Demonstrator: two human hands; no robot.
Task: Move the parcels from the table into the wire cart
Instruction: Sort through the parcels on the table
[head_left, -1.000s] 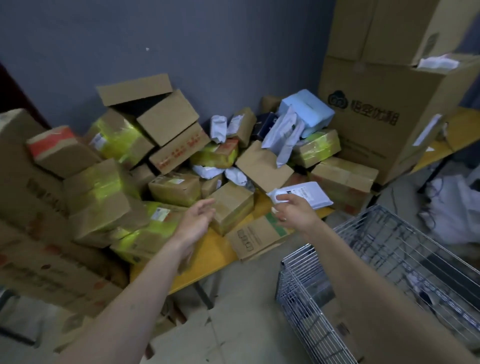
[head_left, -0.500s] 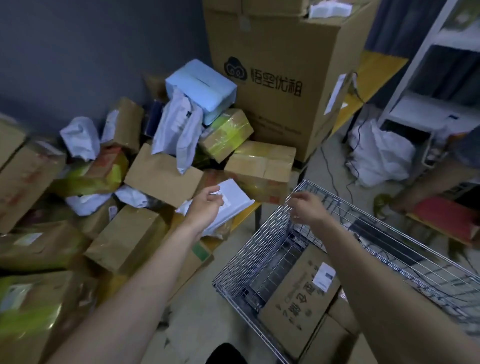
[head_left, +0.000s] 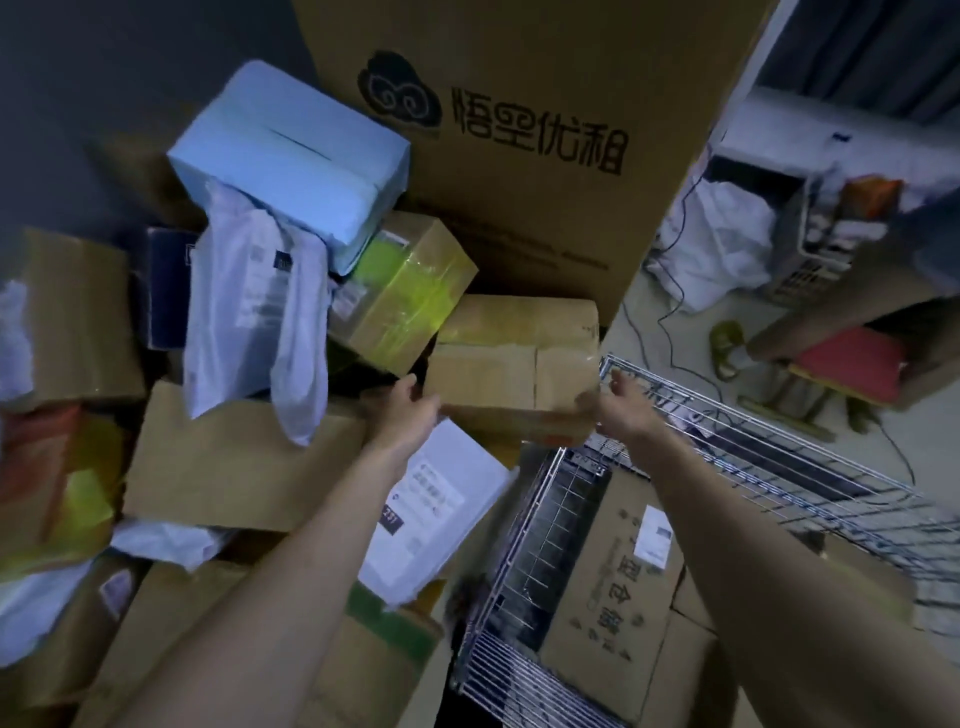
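Step in hand: taking hold of the next parcel, a brown box (head_left: 511, 364) lying at the table-pile edge nearest the cart (head_left: 535, 519), at about 12 o'clock from the person and at 11 o'clock from the cart's near corner. The left hand (head_left: 408, 410) is at the box's left lower corner, fingers loosely extended and touching or just short of the cardboard; contact cannot be confirmed. The right hand (head_left: 618, 408) is at the box's right end, fingers spread and partly open; a closed grip is not visible on either side. The box rests on the pile, below a yellow-taped box (head_left: 405, 296) at its 10 o'clock and in front of the large printed carton (head_left: 519, 130) at 12 o'clock. A white envelope (head_left: 441, 499) lies under the left forearm, at 7 o'clock from the box. The cart already holds a labelled box (head_left: 618, 566). The next move probably calls for both palms to press the box ends, then a lift clear of the pile and of the cart rim, followed by a swing toward 4 o'clock and a lowering into the cart; the yellow-taped box leaning nearby could shift when support is removed. Difference from half a second earlier: the left hand was then on the envelope and the right hand at the cart rim; both have now advanced to the brown box, and the view has closed in on the pile.
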